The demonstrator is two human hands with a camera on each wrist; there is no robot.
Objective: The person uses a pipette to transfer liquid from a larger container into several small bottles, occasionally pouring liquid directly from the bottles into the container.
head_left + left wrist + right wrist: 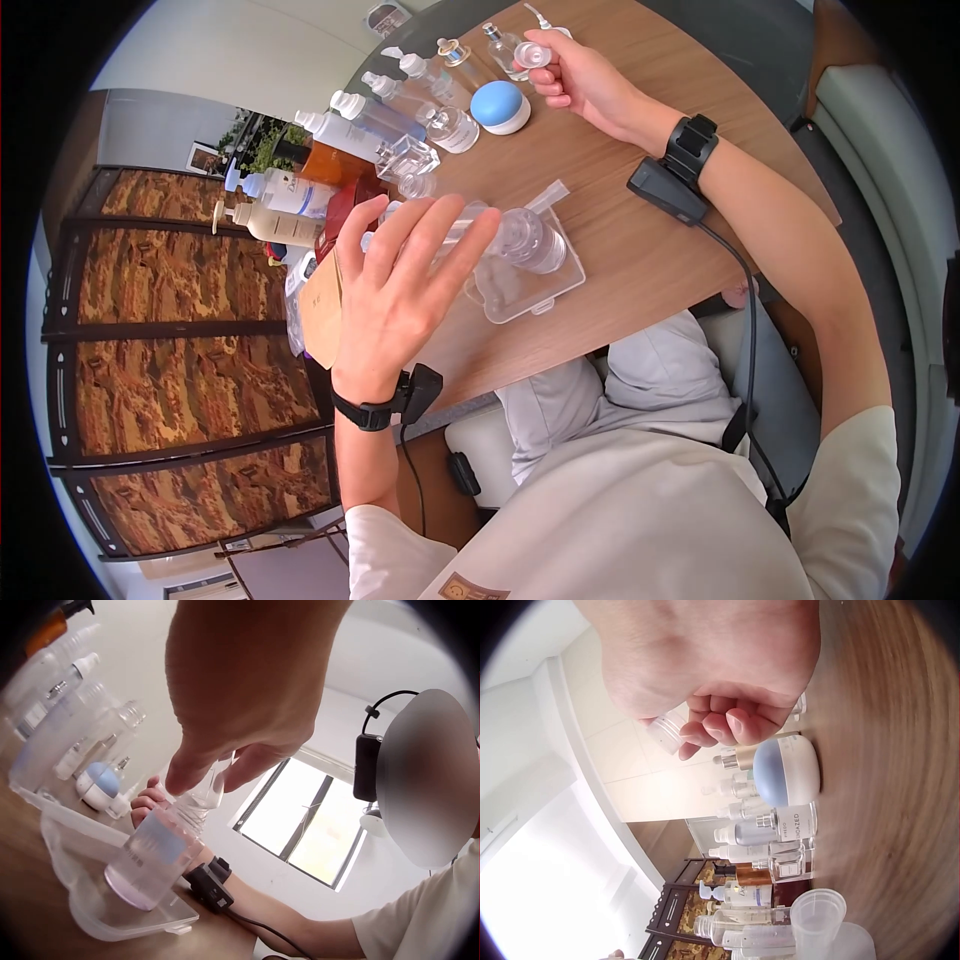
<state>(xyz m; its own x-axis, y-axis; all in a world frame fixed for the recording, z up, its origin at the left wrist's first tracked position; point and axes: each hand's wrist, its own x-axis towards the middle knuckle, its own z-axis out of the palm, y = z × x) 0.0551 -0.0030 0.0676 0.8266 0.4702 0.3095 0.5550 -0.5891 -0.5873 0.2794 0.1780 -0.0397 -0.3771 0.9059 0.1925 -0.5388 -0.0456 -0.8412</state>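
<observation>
My left hand (400, 290) is over the table's near left part. In the left wrist view its thumb and fingers pinch a small clear piece (214, 789) at the neck of a clear bottle (154, 859) with pinkish liquid low inside. That bottle (537, 247) stands upright in a shallow clear plastic tray (520, 314). My right hand (595, 90), away at the far side, holds a clear cap (532, 55) between thumb and fingers; the cap (666, 733) shows beside the curled fingers in the right wrist view.
A blue-lidded white jar (500, 105) stands near my right hand. Several pump, spray and perfume bottles line the table's far left edge, among them an amber bottle (335, 160). A brown paper item (320, 310) lies by my left hand. A patterned folding screen (180, 280) stands left.
</observation>
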